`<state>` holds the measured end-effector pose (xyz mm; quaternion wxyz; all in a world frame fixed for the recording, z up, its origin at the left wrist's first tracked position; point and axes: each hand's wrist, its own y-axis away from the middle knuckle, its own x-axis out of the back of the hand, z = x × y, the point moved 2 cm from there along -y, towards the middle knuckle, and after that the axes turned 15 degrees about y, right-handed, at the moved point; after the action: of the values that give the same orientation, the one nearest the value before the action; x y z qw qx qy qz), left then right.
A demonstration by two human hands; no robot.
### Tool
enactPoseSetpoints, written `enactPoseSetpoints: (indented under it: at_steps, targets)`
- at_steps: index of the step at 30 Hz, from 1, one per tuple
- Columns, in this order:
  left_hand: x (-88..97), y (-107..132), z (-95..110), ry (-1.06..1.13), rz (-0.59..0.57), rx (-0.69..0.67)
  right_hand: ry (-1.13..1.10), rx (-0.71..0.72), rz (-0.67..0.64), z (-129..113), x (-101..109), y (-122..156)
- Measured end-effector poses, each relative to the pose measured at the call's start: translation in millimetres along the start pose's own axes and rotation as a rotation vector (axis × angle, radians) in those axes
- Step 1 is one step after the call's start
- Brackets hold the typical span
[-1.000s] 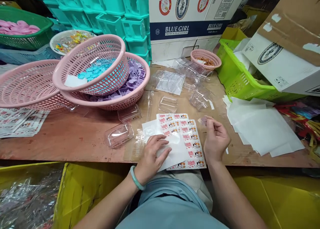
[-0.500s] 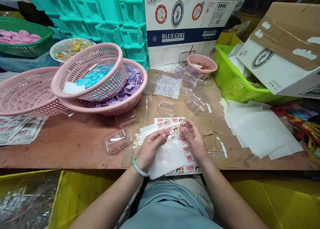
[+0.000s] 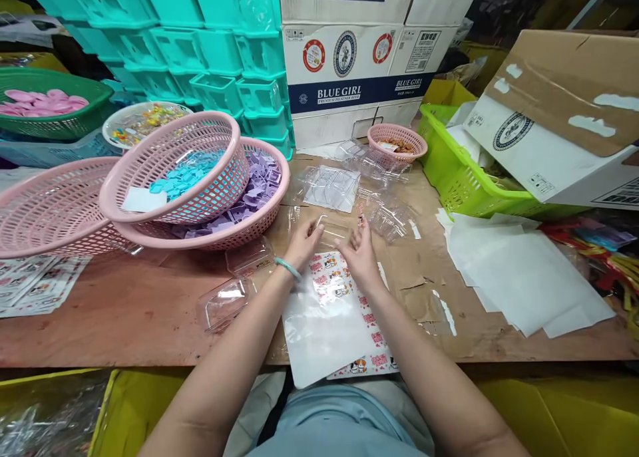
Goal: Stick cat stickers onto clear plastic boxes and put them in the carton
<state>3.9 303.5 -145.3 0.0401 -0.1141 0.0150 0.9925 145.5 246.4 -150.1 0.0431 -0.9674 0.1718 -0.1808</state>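
Note:
A sheet of cat stickers lies on the wooden table in front of me, partly under a white backing paper. Both hands have reached past it to a small clear plastic box. My left hand, with a green bangle on the wrist, has its fingers closed on the box's left edge. My right hand pinches a small sticker just above the box's right side.
Two stacked pink baskets hold blue pieces and purple pieces; a third pink basket sits at the left. More clear boxes lie around. A white paper stack, a lime-green basket and cardboard cartons stand right and behind.
Both hands left the sticker sheet and moved forward to the clear box. The right hand now carries a peeled sticker. The camera has tilted up a little.

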Motion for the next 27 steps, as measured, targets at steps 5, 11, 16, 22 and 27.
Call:
enactPoseSetpoints:
  at_steps: [5,11,16,22,27]
  targets:
    - [-1.2,47.3,15.9,0.437,-0.069,0.182,0.032,0.225,0.040,-30.7,16.9,24.4]
    - [20.2,115.9,21.9,0.402,-0.134,0.134,-0.012,0.249,-0.032,-36.0,39.9,84.8]
    - [34.6,125.7,29.0,0.420,-0.258,0.239,-0.036,0.155,0.024,-36.2,59.2,101.6]
    - [16.3,107.9,37.1,0.511,-0.465,0.517,-0.233,-0.126,-0.429,-59.3,60.8,73.5]
    - [-5.5,134.2,21.2,0.460,-0.094,0.230,-0.417,-0.312,0.002,-59.8,39.9,71.6]
